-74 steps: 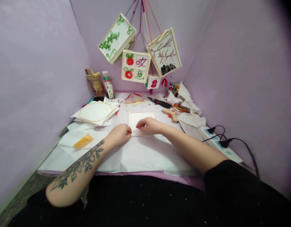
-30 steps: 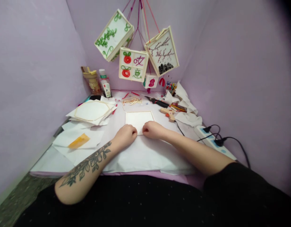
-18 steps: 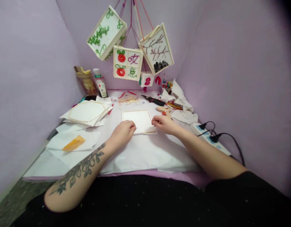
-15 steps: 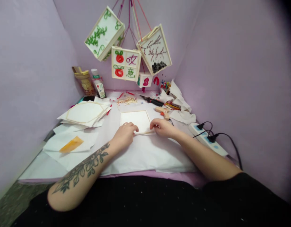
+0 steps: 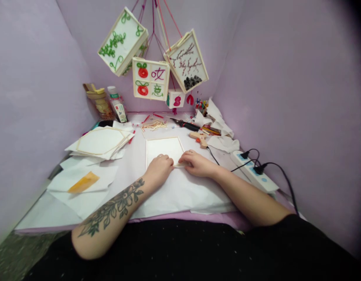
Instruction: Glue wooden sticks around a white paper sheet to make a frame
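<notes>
A white square panel (image 5: 165, 147) with a thin pale wooden edging lies flat on the white-covered table. My left hand (image 5: 159, 168) is closed, its fingers curled over the panel's near edge and hiding part of it. From the right, my right hand (image 5: 197, 163) pinches the same edge near the corner. A short length of pale edging shows between the fingertips of both hands; whether it is a loose stick I cannot tell.
Stacked white sheets (image 5: 101, 140) and an orange piece (image 5: 84, 182) lie left. Behind are pale sticks (image 5: 154, 125), black-handled pliers (image 5: 188, 125) and a glue gun (image 5: 199, 139). A power strip (image 5: 253, 171) stands right. Decorated box lanterns (image 5: 151, 80) hang above the back.
My left hand has shifted right along the panel's near edge, and my right hand has come closer to it. The whole view has swung slightly, so the surroundings appear further left.
</notes>
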Demonstrator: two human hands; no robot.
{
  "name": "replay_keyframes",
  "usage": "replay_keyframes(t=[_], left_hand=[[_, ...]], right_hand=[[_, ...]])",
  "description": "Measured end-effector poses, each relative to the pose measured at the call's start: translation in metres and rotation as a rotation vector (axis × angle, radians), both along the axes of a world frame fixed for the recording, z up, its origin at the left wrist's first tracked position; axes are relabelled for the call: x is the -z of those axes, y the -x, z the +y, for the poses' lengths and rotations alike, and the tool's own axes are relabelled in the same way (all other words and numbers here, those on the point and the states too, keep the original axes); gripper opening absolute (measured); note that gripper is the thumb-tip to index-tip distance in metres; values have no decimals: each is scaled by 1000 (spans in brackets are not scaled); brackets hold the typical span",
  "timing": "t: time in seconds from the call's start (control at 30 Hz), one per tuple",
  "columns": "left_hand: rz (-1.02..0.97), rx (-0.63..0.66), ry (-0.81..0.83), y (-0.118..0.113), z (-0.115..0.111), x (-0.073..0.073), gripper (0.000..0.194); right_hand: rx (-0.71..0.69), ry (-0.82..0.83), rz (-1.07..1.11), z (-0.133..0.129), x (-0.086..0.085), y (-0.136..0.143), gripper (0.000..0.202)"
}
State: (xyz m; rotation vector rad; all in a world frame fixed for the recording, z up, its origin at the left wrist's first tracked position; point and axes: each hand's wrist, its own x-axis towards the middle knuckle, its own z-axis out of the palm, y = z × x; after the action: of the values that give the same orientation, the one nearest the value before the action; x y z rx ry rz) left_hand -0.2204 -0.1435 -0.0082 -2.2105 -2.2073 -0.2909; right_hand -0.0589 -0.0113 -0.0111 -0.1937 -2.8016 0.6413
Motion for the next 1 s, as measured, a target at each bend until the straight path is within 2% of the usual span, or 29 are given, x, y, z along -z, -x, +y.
replay_keyframes(t=[0.1,0.2,0.47,0.67,0.87,1.0], left_hand=[[6,7,-12,-2,-1,1,18],[6,13,-24,-2,-2,2,17],[2,28,-4,-2,-1,-1,21],[3,62,17,-1,1,-5,22],[-55,76,-4,1,1,-3,22],[-97,62,-29,2,0,0,22]], right_hand=[[50,-7,-10,7,2,-4,41],[85,27,-6,14,3,-10,36],[49,95,-52,22,-1,-18,35],[52,93,-85,25,0,-17,43],[37,64,-107,18,-8,-18,27],[70,-46,-21,3,-5,-10,31]])
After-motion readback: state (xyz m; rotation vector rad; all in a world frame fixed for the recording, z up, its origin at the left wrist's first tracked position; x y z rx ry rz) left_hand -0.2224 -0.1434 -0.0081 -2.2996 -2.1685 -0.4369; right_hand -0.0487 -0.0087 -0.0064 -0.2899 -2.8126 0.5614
